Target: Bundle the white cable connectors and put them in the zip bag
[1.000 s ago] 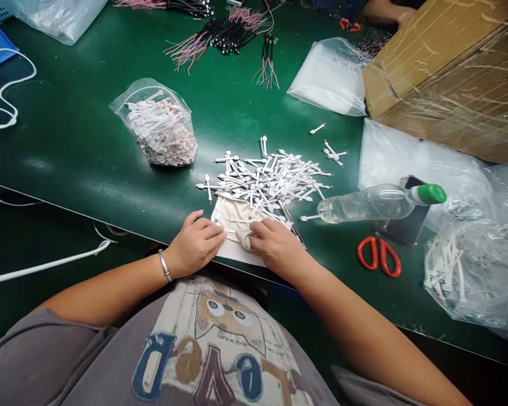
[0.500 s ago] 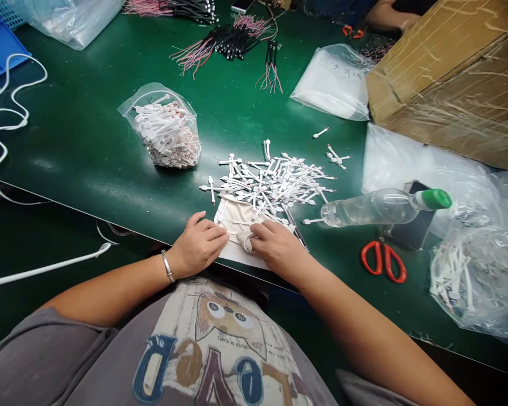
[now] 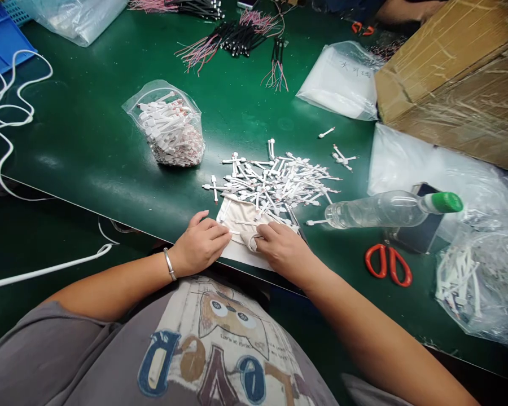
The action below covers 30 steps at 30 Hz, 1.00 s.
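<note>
A beige cloth (image 3: 242, 211) lies over a white sheet (image 3: 248, 257) at the table's front edge. My left hand (image 3: 201, 245) rests at the cloth's left side, fingers together, their tips on the end of a short white cable (image 3: 236, 233). In my right hand (image 3: 281, 248) the fingers are closed on a folded part of the cloth; what lies inside the fold is hidden. Just beyond the cloth spreads a loose pile of short white connector cables (image 3: 281, 180). A thin dark tool, partly covered, lies beside my right hand.
A clear bag of white cables (image 3: 173, 129) stands at the left. On the right are a green-capped bottle (image 3: 372, 210), red-handled scissors (image 3: 388, 265), another bag of cables (image 3: 482, 287) and a cardboard box (image 3: 449, 73). Black and pink wire bundles (image 3: 241, 36) lie at the back.
The whole view has shifted slightly, so the table things appear a little farther right. Both hands stay at the cloth in nearly the same pose.
</note>
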Available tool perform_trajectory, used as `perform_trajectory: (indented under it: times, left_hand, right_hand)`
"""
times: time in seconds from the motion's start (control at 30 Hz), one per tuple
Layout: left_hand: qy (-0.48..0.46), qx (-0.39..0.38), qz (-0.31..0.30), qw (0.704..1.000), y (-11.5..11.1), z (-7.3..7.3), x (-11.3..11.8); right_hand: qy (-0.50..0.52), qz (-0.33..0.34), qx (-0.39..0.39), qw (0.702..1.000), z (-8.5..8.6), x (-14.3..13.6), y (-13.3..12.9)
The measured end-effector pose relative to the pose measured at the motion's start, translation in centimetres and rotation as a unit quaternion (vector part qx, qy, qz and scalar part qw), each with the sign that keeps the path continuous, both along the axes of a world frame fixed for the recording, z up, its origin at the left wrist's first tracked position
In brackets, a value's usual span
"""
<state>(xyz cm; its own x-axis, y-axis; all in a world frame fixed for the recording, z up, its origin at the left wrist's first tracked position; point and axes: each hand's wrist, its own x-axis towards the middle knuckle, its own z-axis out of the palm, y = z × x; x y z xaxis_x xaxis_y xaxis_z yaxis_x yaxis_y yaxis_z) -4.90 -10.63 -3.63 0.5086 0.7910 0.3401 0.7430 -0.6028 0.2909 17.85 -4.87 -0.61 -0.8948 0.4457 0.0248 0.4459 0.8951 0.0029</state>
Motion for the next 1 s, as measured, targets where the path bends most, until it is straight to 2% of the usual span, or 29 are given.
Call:
perform_trajectory:
  times: [0.17, 0.4, 0.67, 0.87, 1.0]
  left_hand:
    - [0.0, -0.001, 0.0, 1.0, 0.0, 0.0, 0.1]
    - [-0.007, -0.006, -0.001, 1.0, 0.0, 0.0, 0.2]
    - [-0.002, -0.009, -0.009, 1.0, 0.1, 0.1, 0.1]
    - [-0.014, -0.012, -0.007, 1.0, 0.2, 0.2, 0.1]
    - [-0.014, -0.008, -0.006, 1.0, 0.1, 0.1, 0.0]
  right_hand:
    - [-0.012, -0.006, -0.013, 1.0, 0.0, 0.7, -0.1]
    - [-0.008, 0.02, -0.031, 0.999, -0.3, -1.0, 0.3]
    - [-0.024, -0.02, -0.027, 0.999, 0.5, 0.3, 0.2]
    - [-0.005, 0.01, -0.045, 0.999, -0.3, -1.2, -0.1]
    - [-0.001, -0.014, -0.03, 0.999, -0.7, -1.3, -0.2]
